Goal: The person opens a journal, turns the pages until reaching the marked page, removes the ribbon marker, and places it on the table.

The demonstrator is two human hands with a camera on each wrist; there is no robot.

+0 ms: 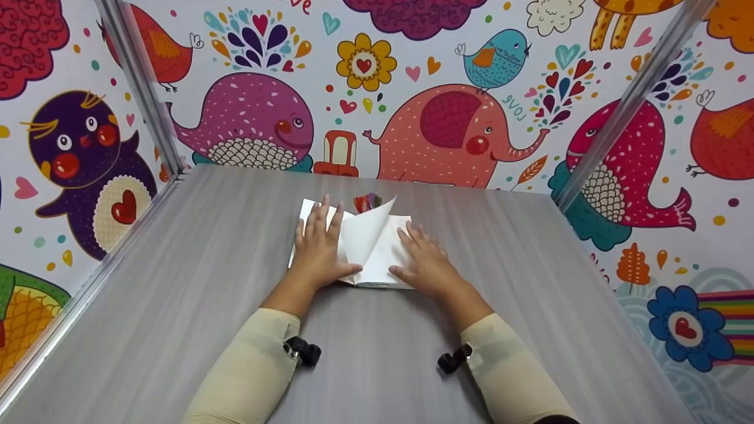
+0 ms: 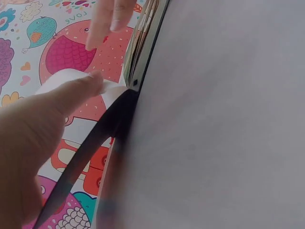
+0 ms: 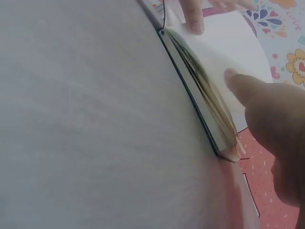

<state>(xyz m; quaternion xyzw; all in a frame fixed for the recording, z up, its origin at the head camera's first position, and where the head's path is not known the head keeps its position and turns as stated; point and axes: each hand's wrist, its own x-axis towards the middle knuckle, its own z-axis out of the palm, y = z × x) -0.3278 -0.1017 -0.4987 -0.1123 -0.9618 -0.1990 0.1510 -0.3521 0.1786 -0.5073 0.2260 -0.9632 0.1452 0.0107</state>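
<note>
"Book (image 1: 382, 265) spread on the table (image 1: 377, 359): why both hands?"

"One each side, likely to hold it flat, since a page (image 1: 366, 232) curls up between them."

"Gripping anything?"

"No. My left hand (image 1: 320, 250) lies on the left side, fingers fanned; my right hand (image 1: 428, 260), fingers extended, is at the right."

Head view: bright, even, diffuse light; faint soft shadows on the table (image 1: 377, 377); white pages (image 1: 380, 253) nearly washed out. Wrist views: dimmer, hazy, low in contrast, the table a flat grey, the left hand (image 2: 33, 129) softly blurred
</note>
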